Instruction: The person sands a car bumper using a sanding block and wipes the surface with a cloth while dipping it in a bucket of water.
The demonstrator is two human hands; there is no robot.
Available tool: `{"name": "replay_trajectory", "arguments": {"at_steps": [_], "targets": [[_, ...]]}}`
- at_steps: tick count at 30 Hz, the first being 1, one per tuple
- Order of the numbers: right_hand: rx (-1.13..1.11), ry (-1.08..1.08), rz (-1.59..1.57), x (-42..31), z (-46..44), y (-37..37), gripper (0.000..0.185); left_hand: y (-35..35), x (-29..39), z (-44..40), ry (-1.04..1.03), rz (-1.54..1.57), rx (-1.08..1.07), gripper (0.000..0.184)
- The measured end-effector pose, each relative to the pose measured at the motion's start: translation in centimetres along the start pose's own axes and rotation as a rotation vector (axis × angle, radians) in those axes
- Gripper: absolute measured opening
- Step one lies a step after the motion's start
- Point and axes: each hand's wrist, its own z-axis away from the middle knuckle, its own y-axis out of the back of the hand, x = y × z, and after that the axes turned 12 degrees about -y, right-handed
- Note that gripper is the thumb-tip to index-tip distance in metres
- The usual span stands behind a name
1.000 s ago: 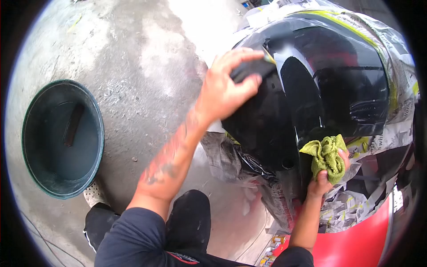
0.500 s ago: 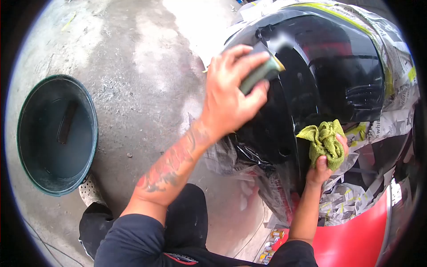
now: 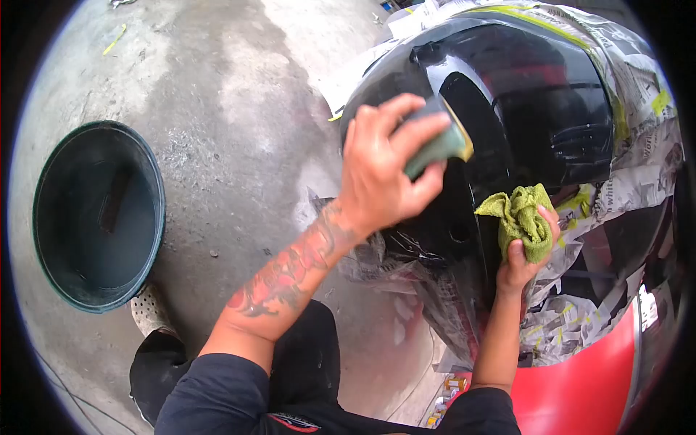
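In the head view, we see newspaper [image 3: 562,337] and yellow tape [image 3: 540,20] bordering the black panel [image 3: 540,94], so the covering around it looks done. We judge the pass with the block [image 3: 444,143] to be under way rather than finished, as the block is in hand over the panel's left part. The panel looks glossy, with pale reflections on it; how much of it has been gone over, and how much is left, we cannot tell.

Our left arm reaches up and across from the lower left. The left hand [image 3: 380,167] is back uppermost, its fingers and thumb closed round the block; blur keeps us from telling whether the block touches the panel. Our right forearm rises from the bottom edge, and the right hand [image 3: 516,270] grips a bunched green cloth [image 3: 528,225], thumb towards us, beside the panel's lower edge. Well apart on the left, a bucket [image 3: 61,225] stands on the floor [image 3: 239,145], holding a dark strip [image 3: 116,203].
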Motion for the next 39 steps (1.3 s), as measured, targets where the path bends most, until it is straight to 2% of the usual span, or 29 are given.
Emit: {"name": "replay_trajectory", "arguments": {"at_steps": [2, 7, 10, 13, 17, 19, 21, 22, 23, 24, 26, 27, 29, 31, 33, 35, 37, 38, 39], "targets": [[-0.003, 0.005, 0.022, 0.1, 0.1, 0.3, 0.078, -0.1, 0.2, -0.8, 0.065, -0.045, 0.014, 0.056], [-0.023, -0.006, -0.009, 0.5, 0.0, 0.4, 0.079, 0.5, 3.0, 0.8, 0.025, -0.030, -0.060, 0.057], [-0.011, 0.008, 0.016, 0.9, 0.0, 0.7, 0.079, 0.8, 0.7, -0.6, 0.019, -0.018, -0.063, 0.056], [-0.002, 0.012, 0.036, 1.1, 0.1, 0.8, 0.080, -0.1, -4.2, -2.9, 0.013, 0.003, 0.039, 0.049], [0.030, -0.016, 0.054, 0.8, 0.2, 0.6, 0.082, -0.9, -11.3, -5.2, 0.473, 0.391, -0.127, 0.047], [0.075, -0.026, 0.059, 0.6, 0.2, 0.3, 0.081, -0.5, -11.7, -5.2, 0.538, 0.565, -0.111, 0.044], [0.069, -0.017, 0.057, 1.0, 0.1, 0.5, 0.081, -0.6, -9.3, -3.8, 0.489, 0.421, -0.032, 0.041], [0.064, -0.015, 0.051, 1.3, 0.1, 0.6, 0.081, -0.9, -7.2, -2.9, 0.393, 0.246, 0.090, 0.038], [0.061, -0.013, 0.043, 1.4, 0.1, 0.7, 0.081, -1.6, -6.4, -1.2, 0.204, 0.136, 0.129, 0.041], [0.059, -0.022, 0.047, 1.3, 0.1, 0.6, 0.082, -1.3, -3.5, 0.2, 0.181, 0.024, 0.133, 0.049], [0.065, -0.034, 0.038, 1.4, 0.4, 0.7, 0.082, -1.2, 0.9, 3.7, 0.093, 0.009, 0.121, 0.064], [0.068, -0.041, 0.033, 1.6, 0.4, 0.7, 0.082, -1.0, 2.4, 5.6, 0.051, 0.001, 0.039, 0.068], [0.073, -0.040, 0.033, 1.6, 0.5, 0.7, 0.082, -1.0, 2.1, 7.4, -0.049, 0.004, 0.024, 0.070], [0.075, -0.027, 0.052, 1.6, 0.4, 0.8, 0.082, -0.1, 0.3, 5.2, -0.066, 0.017, 0.014, 0.069], [0.059, -0.035, 0.038, 1.4, 0.3, 0.8, 0.082, 0.4, -2.5, 2.5, 0.008, -0.009, 0.026, 0.060], [0.067, -0.034, 0.047, 1.4, 0.3, 0.8, 0.082, -0.2, -7.3, -0.2, 0.065, 0.098, 0.057, 0.049], [0.098, -0.024, 0.073, 1.3, 0.4, 0.7, 0.083, 0.9, -9.6, -2.6, 0.660, 0.708, -0.068, 0.043], [0.090, -0.024, 0.062, 1.4, 0.4, 0.8, 0.084, 1.1, -10.2, -2.4, 0.698, 0.710, -0.113, 0.043], [0.080, -0.022, 0.050, 1.5, 0.2, 0.7, 0.083, 0.9, -9.8, -1.6, 0.532, 0.513, -0.040, 0.044]]}}
